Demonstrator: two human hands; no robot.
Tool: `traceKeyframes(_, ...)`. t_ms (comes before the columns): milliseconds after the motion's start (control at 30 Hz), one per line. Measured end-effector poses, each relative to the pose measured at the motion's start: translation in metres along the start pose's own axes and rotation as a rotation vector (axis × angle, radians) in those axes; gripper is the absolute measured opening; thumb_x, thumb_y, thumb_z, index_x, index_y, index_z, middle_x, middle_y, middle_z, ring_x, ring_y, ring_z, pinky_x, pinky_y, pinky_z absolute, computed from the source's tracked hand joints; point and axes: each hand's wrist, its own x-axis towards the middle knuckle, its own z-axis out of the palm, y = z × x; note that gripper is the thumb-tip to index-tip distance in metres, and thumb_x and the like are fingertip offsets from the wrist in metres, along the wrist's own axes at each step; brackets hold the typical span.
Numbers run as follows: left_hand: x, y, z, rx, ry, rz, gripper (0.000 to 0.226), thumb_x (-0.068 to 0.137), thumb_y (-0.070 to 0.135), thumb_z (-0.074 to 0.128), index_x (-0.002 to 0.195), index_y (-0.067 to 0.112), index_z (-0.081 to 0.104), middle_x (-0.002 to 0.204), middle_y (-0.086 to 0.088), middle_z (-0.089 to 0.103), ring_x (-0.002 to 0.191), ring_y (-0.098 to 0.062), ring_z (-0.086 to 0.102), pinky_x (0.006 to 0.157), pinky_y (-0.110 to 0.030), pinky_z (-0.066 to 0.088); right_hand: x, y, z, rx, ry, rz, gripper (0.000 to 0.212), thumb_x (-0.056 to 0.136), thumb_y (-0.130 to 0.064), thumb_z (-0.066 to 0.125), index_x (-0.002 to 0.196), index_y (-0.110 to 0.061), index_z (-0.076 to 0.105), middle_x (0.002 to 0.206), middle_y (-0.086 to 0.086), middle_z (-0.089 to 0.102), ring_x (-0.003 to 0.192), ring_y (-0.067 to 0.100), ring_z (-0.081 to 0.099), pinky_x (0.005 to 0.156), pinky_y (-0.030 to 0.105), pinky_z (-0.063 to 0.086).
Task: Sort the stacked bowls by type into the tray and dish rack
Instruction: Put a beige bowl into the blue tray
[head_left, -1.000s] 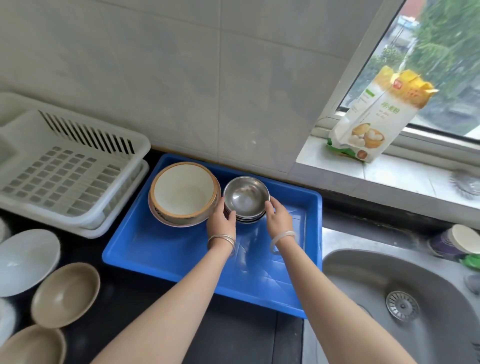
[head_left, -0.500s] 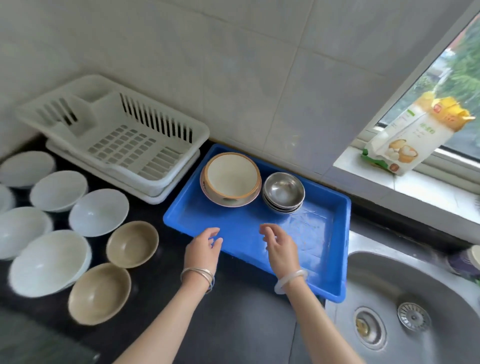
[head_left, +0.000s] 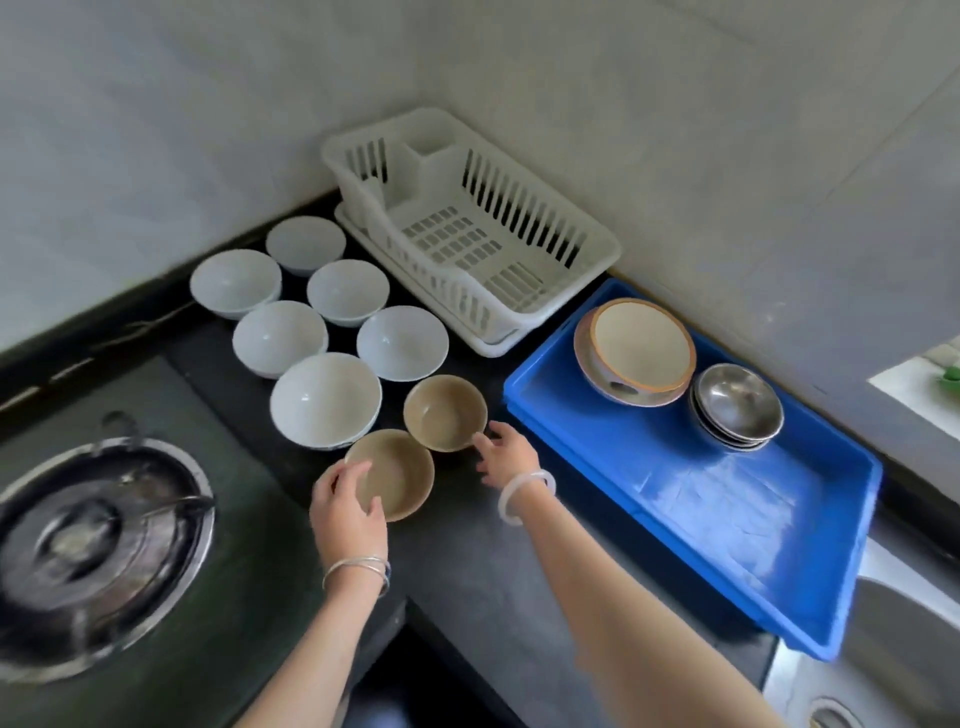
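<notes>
Far left on the tabletop (head_left: 467, 571): one gas burner (head_left: 104, 545). Next over: six white bowls (head_left: 325, 397), each standing singly, mouths up, packed close.

Right of those are two tan bowls, mouths up, rims almost touching: near tan bowl (head_left: 400, 478) and far tan bowl (head_left: 445, 413). Both are round, so no long axis.

Left hand (head_left: 345, 506) grips the near tan bowl, fingers curled over its near-left rim. The bowl sits just right of the palm. Right hand (head_left: 506, 457) is spread and holds nothing. Its fingertips (head_left: 483, 441) are at the far tan bowl's right wall, with the bowl just left of the hand. Can't confirm contact.

Behind the bowls: one white dish rack (head_left: 467, 228), long axis far-left to near-right. Right of it: one blue tray (head_left: 675, 493), same diagonal. At the tray's far end there's one cream bowl (head_left: 641, 345) nested in a pinkish dish (head_left: 623, 395). Beside that is one stack of steel bowls (head_left: 737, 405), count unclear, mouths up.

Far right, near corner: sink (head_left: 909, 649).
</notes>
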Motion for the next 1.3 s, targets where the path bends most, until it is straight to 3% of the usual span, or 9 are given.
traceKeyframes(133, 0.009, -0.015, -0.002, -0.122, -0.029, -0.172, 0.057, 0.076, -0.011, 0.058, 0.126, 0.013, 0.051, 0.131, -0.014, 0.052, 0.118, -0.032, 0.053, 0.103, -0.040, 0.041, 0.013, -0.015, 0.012, 0.136, 0.008, 0.103, 0.044, 0.091, -0.014, 0.055, 0.134, -0.017, 0.044, 0.113, 0.008, 0.063, 0.071, 0.015, 0.067, 0.074, 0.029, 0.058)
traceKeyframes(200, 0.012, -0.017, -0.002, -0.194, -0.063, -0.263, 0.061, 0.080, -0.005, 0.055, 0.135, 0.018, 0.042, 0.134, -0.010, 0.054, 0.116, -0.032, 0.057, 0.101, -0.043, 0.043, 0.014, -0.017, 0.012, 0.158, 0.026, 0.113, 0.043, 0.090, -0.006, 0.053, 0.132, -0.015, 0.047, 0.115, 0.010, 0.064, 0.061, 0.011, 0.067, 0.063, 0.023, 0.058)
traceKeyframes(400, 0.018, -0.027, -0.004, -0.216, -0.144, -0.295, 0.051, 0.084, 0.001, 0.052, 0.131, 0.021, 0.049, 0.129, -0.011, 0.059, 0.103, -0.030, 0.063, 0.088, -0.032, 0.044, -0.005, -0.016, 0.000, 0.259, 0.106, 0.016, 0.040, 0.089, -0.004, 0.052, 0.128, -0.014, 0.053, 0.116, 0.009, 0.062, 0.071, 0.018, 0.070, 0.057, 0.021, 0.058)
traceKeyframes(567, 0.023, -0.031, -0.005, -0.325, -0.199, -0.302, 0.042, 0.089, 0.008, 0.047, 0.129, 0.022, 0.052, 0.128, -0.010, 0.059, 0.110, -0.029, 0.059, 0.099, -0.039, 0.046, -0.036, -0.010, 0.006, 0.059, 0.057, -0.076, 0.024, 0.089, -0.013, 0.058, 0.112, -0.018, 0.064, 0.090, 0.001, 0.070, 0.062, 0.009, 0.070, 0.049, 0.014, 0.052)
traceKeyframes(633, 0.024, -0.030, -0.005, -0.416, -0.192, -0.336, 0.036, 0.094, 0.016, 0.042, 0.127, 0.019, 0.054, 0.126, -0.010, 0.059, 0.104, -0.026, 0.058, 0.097, -0.045, 0.048, -0.041, -0.007, 0.015, -0.019, 0.055, -0.090, 0.022, 0.089, -0.015, 0.058, 0.110, -0.020, 0.066, 0.088, 0.000, 0.069, 0.061, 0.008, 0.069, 0.049, 0.013, 0.052)
traceKeyframes(833, 0.027, -0.032, -0.005, -0.489, -0.192, -0.363, 0.035, 0.094, 0.026, 0.046, 0.123, 0.013, 0.058, 0.117, -0.011, 0.062, 0.094, -0.024, 0.059, 0.089, -0.037, 0.052, -0.044, -0.004, 0.038, -0.166, 0.083, -0.129, 0.020, 0.090, -0.014, 0.055, 0.107, -0.018, 0.064, 0.085, 0.001, 0.067, 0.057, 0.009, 0.065, 0.057, 0.018, 0.054)
traceKeyframes(1033, 0.029, -0.038, -0.004, -0.332, -0.259, -0.339, 0.034, 0.091, 0.016, 0.050, 0.124, 0.010, 0.056, 0.123, -0.015, 0.062, 0.110, -0.033, 0.059, 0.098, -0.049, 0.047, -0.038, -0.001, 0.045, -0.201, 0.098, -0.111, 0.022, 0.090, -0.016, 0.056, 0.111, -0.019, 0.058, 0.089, -0.001, 0.063, 0.061, 0.012, 0.064, 0.058, 0.020, 0.055)
traceKeyframes(1133, 0.029, -0.040, -0.002, -0.339, -0.259, -0.352, 0.032, 0.091, 0.012, 0.047, 0.122, 0.009, 0.058, 0.119, -0.016, 0.063, 0.095, -0.027, 0.062, 0.095, -0.048, 0.050, -0.033, 0.006, 0.046, -0.229, 0.107, -0.086, 0.029, 0.089, -0.021, 0.059, 0.117, -0.021, 0.054, 0.094, 0.000, 0.061, 0.075, 0.018, 0.066, 0.072, 0.029, 0.059)
traceKeyframes(1300, 0.027, -0.036, -0.002, -0.394, -0.254, -0.380, 0.035, 0.093, 0.008, 0.045, 0.126, 0.007, 0.054, 0.122, -0.018, 0.060, 0.093, -0.026, 0.059, 0.085, -0.035, 0.053, -0.029, 0.010, 0.045, 0.007, -0.116, 0.088, 0.039, 0.093, -0.019, 0.054, 0.132, -0.021, 0.048, 0.111, 0.006, 0.062, 0.087, 0.021, 0.067, 0.072, 0.032, 0.060)
